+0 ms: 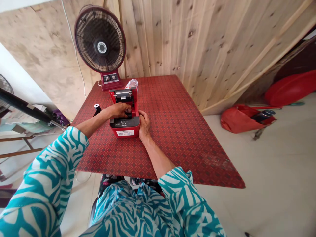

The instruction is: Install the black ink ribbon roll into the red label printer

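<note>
A small red label printer (124,126) stands on the red patterned table (177,131), its lid (123,95) tipped open toward the far side. My left hand (119,109) reaches over the top and into the open paper bay, fingers curled on something dark inside that I cannot make out. My right hand (144,124) rests against the printer's right side, fingers closed on the casing. A black roll core (96,108) lies on the table just left of the printer.
A maroon table fan (101,42) stands at the table's far edge, with a clear plastic bottle (131,84) lying behind the printer. A wooden plank wall rises behind. Red bags (239,120) and a red basin (291,87) sit on the floor to the right.
</note>
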### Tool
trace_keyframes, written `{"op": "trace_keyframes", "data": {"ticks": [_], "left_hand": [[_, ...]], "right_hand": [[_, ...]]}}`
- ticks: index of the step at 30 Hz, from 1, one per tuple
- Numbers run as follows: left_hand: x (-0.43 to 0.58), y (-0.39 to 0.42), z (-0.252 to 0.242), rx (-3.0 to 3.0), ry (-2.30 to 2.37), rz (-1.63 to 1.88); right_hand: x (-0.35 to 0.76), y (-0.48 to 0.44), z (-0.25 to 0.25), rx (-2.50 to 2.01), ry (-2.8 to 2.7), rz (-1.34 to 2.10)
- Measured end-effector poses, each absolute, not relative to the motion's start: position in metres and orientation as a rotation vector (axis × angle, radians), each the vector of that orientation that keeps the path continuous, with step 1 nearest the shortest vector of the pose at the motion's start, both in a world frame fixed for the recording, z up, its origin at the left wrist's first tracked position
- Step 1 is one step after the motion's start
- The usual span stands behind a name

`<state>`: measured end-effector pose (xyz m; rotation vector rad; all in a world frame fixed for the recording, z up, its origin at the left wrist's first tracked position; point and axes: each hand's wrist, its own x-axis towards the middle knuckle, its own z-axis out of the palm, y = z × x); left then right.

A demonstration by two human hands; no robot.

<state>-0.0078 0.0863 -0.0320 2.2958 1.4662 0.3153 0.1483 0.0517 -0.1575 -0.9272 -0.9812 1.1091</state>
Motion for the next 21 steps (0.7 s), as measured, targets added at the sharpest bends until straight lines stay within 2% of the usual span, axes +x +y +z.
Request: {"op": "trace_keyframes", "data": {"ticks": [4, 7, 12, 14, 17, 21], "left_hand": [[-0.012, 0.08, -0.022, 2.258, 1.39, 0.184], [-0.022, 0.051, -0.013, 2.172, 1.447, 0.502], [-0.04, 0.01, -0.031, 1.816, 1.728, 1.431], [-0.041, 0.008, -0.044, 1.644, 1.731, 1.679], [-0.035, 0.016, -0.058, 1.525, 1.621, 1.798], [-0.022, 0.03, -0.058, 1.473, 1.501, 1.792]], "right_hand": [[0.15, 0.052, -0.159, -0.927, -1.024, 1.098], [0.149, 0.052, -0.161, -0.911, -1.063, 1.102], [0.154, 0.052, -0.148, -0.909, -1.008, 1.149], [0.163, 0.049, -0.134, -0.892, -1.029, 1.105], [0.18, 0.039, -0.109, -0.809, -1.333, 0.958], [0.188, 0.022, -0.089, -0.817, -1.747, 0.693]]}}
